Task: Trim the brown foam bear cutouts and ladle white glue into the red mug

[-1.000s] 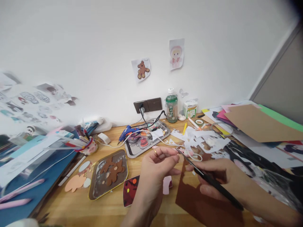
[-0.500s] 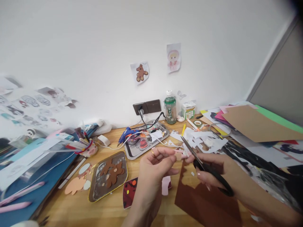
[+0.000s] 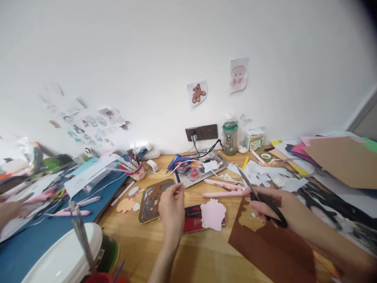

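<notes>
My left hand (image 3: 172,208) is closed just right of a yellow-rimmed tray (image 3: 145,208) of brown cut-outs; what its fingertips pinch, if anything, is too small to tell. Black-handled scissors (image 3: 266,204) are in my right hand (image 3: 272,200), blades pointing up and left. Below that hand lies a brown sheet (image 3: 265,251) with a cut, curved edge. A pale pink scalloped cut-out (image 3: 213,214) rests on a dark red case (image 3: 193,220) between my hands.
Glue gun (image 3: 176,162) and metal tray (image 3: 188,181) stand at the back, near a green bottle (image 3: 229,135). Paper scraps and sheets (image 3: 338,161) cover the right. A white-lidded tub (image 3: 66,251) is front left; another person's hand (image 3: 10,212) shows far left.
The view has turned left. My left hand has moved away from the scissors toward the yellow-rimmed tray, uncovering the pink cut-out. My right hand still holds the scissors.
</notes>
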Action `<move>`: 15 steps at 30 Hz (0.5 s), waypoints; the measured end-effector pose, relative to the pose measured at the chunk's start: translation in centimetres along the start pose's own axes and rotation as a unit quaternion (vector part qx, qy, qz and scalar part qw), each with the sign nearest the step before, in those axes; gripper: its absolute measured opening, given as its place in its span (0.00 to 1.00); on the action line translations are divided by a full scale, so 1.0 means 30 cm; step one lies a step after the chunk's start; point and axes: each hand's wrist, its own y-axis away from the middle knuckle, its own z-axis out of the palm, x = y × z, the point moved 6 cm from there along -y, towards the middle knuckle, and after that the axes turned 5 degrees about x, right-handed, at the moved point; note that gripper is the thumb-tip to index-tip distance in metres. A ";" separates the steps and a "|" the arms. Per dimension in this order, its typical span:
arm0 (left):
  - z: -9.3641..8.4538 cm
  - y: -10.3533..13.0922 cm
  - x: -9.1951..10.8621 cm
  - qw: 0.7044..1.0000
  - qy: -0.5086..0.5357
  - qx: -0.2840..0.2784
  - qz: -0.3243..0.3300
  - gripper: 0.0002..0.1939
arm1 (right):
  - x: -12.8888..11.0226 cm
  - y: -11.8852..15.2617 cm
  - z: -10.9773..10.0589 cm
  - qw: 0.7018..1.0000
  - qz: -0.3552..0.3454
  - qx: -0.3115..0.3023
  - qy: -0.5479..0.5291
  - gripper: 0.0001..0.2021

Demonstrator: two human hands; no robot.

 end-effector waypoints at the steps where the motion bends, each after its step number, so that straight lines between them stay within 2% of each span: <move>1: -0.022 -0.019 -0.033 0.994 -0.110 0.019 0.012 0.14 | 0.000 0.000 0.002 1.000 -0.001 -0.007 0.005 0.22; 3: -0.051 -0.048 -0.098 0.973 -0.229 0.024 -0.009 0.14 | 0.001 0.000 0.004 1.000 -0.007 -0.017 0.011 0.20; 5: -0.061 -0.063 -0.142 0.962 -0.270 0.012 -0.030 0.14 | 0.004 0.001 0.002 1.000 -0.012 -0.020 0.016 0.20; 8: -0.046 -0.066 -0.170 0.952 -0.305 -0.018 -0.032 0.15 | 0.010 0.003 -0.004 0.999 -0.010 -0.020 0.024 0.20; 11: -0.026 -0.057 -0.159 0.941 -0.336 -0.038 -0.007 0.17 | 0.003 0.007 -0.003 0.999 -0.011 -0.029 0.035 0.20; 15: -0.021 -0.039 -0.102 0.928 -0.365 -0.048 0.050 0.17 | 0.006 0.015 -0.006 0.994 -0.024 -0.034 0.104 0.21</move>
